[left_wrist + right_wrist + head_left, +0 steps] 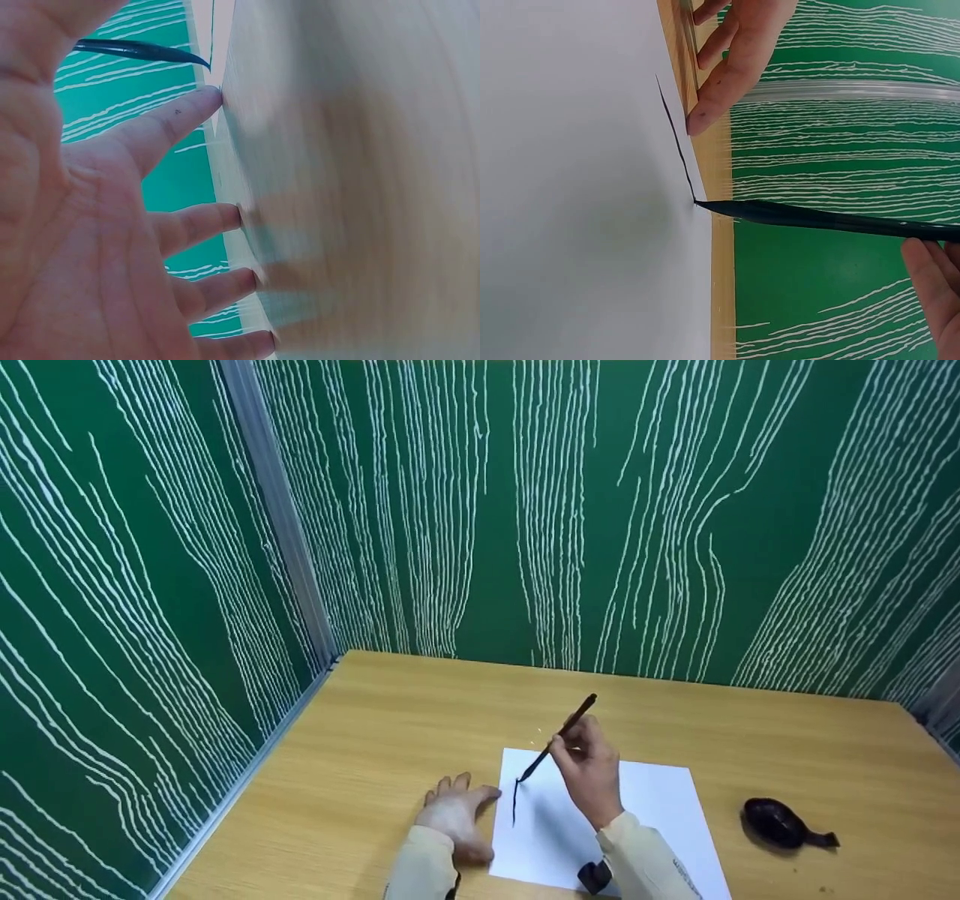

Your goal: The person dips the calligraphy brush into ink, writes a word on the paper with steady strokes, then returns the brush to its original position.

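My right hand (pixel 592 769) pinches a dark ink brush (pixel 557 739) between thumb and fingers, the shaft tilted up to the right. Its pointed tip touches the white paper (pixel 652 802) near the upper left corner. A thin black line (pixel 514 806) runs from the tip down along the paper's left side; in the right wrist view the line (pixel 676 142) ends right under the bristles. My left hand (pixel 454 814) rests on the table with fingers spread, index fingertip and thumb at the paper's left edge. The left wrist view shows its palm and the fingertips (pixel 229 216) on the wood.
A small black object (pixel 595 876) sits on the paper's lower edge, partly behind my right sleeve. To the right of the paper lies a glossy black gourd-shaped dish (pixel 776 823) with a short handle. Green panels (pixel 495 547) with wavy white lines border the wooden table (pixel 360 750).
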`<move>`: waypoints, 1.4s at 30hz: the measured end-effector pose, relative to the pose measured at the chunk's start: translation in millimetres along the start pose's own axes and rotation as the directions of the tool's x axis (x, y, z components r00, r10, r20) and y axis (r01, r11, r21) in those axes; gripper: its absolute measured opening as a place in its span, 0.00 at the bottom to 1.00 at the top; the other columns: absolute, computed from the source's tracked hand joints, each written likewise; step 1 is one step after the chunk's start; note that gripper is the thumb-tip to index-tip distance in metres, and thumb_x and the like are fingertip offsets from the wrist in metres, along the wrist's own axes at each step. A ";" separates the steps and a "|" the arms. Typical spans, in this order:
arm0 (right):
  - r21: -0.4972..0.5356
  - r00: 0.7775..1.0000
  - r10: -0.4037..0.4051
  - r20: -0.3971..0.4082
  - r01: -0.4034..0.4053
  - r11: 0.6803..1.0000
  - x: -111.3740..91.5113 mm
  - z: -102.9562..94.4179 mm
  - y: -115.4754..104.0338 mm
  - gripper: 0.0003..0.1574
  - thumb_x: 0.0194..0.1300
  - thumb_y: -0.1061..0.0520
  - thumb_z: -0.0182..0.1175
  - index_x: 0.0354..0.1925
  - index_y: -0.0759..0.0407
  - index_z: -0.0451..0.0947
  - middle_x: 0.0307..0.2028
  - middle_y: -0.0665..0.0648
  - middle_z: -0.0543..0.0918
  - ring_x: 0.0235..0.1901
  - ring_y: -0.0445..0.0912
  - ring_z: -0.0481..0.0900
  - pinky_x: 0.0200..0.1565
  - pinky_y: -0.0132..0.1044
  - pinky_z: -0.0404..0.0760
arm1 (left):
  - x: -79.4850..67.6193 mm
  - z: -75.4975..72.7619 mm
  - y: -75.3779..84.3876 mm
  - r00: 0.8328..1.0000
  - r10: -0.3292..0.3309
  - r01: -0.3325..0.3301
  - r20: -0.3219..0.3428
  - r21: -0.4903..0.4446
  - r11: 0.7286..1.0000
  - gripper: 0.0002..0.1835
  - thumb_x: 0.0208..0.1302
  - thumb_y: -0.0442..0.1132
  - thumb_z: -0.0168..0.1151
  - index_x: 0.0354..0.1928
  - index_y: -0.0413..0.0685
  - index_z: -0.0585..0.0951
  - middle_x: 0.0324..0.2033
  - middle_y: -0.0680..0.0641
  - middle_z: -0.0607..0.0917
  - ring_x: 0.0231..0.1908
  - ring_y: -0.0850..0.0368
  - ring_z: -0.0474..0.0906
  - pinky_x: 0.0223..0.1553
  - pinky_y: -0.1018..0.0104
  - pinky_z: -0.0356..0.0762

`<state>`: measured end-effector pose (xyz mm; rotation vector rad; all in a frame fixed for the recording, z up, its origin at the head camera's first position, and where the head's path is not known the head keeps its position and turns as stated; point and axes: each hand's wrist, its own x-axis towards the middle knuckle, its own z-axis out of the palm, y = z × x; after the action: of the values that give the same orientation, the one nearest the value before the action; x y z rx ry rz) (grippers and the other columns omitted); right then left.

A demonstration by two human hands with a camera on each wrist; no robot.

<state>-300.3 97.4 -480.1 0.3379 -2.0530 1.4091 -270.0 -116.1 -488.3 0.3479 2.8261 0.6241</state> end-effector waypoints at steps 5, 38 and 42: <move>-0.029 0.999 -0.032 -0.008 0.032 0.999 -1.0 -0.4 1.9 0.11 0.67 0.71 0.61 0.44 0.61 0.74 0.32 0.54 0.88 0.35 0.38 0.87 0.39 0.23 0.86 | -0.6 -1.2 -0.4 0.999 0.031 -0.031 -0.016 0.010 0.999 0.52 0.32 0.43 0.83 0.70 0.61 0.78 0.75 0.33 0.69 0.74 0.26 0.62 0.74 0.26 0.61; -0.021 0.999 -0.049 -0.009 0.048 0.999 2.5 -10.4 -3.0 0.12 0.59 0.73 0.59 0.39 0.60 0.76 0.24 0.48 0.78 0.23 0.37 0.73 0.28 0.29 0.75 | -2.4 0.3 -1.7 0.999 0.026 -0.026 -0.023 -0.003 1.000 0.53 0.31 0.43 0.81 0.71 0.62 0.78 0.76 0.34 0.68 0.75 0.29 0.61 0.75 0.27 0.59; -0.027 0.999 -0.041 -0.003 0.040 0.999 2.5 -11.2 -2.9 0.12 0.59 0.72 0.60 0.39 0.60 0.76 0.24 0.49 0.77 0.24 0.38 0.73 0.29 0.30 0.75 | -3.2 0.4 -1.2 0.999 0.021 -0.022 -0.024 -0.002 1.000 0.53 0.31 0.42 0.82 0.71 0.62 0.77 0.76 0.34 0.67 0.75 0.29 0.61 0.75 0.27 0.59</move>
<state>-296.8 106.8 -473.7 0.3635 -2.0493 1.3557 -267.1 -117.9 -488.6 0.3732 2.8479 0.6408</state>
